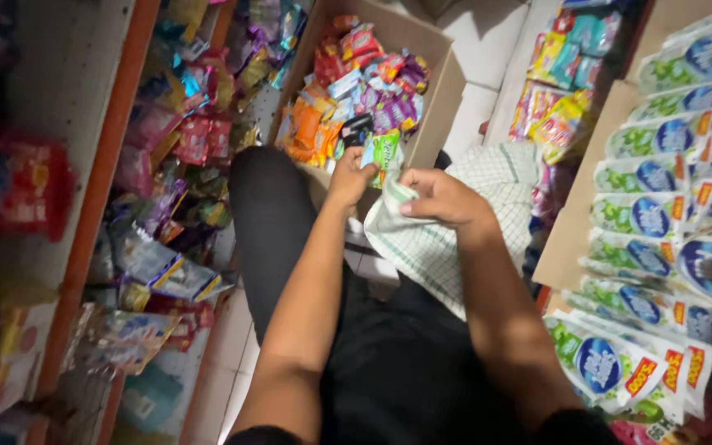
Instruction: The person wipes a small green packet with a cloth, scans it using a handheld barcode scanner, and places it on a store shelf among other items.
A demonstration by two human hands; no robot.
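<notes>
Fingers of the left hand (349,177) are closed on a small green sachet (386,153) at the near edge of the cardboard box (438,107). A checked cloth (455,239) on the lap is pinched by the right hand (442,198), just right of the sachet; the left is nearer the box.

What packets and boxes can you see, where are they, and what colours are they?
Box: brown cardboard, top middle, full of orange, red and purple packets.
Green packet: small, at the left hand.
Cloth: white, green-checked, in the right hand.
Pouches: right side, green-white with blue circles, overlapping rows.
Shelf packets: left, mixed pink, red and blue.
Yellow packets: floor, top right.
</notes>
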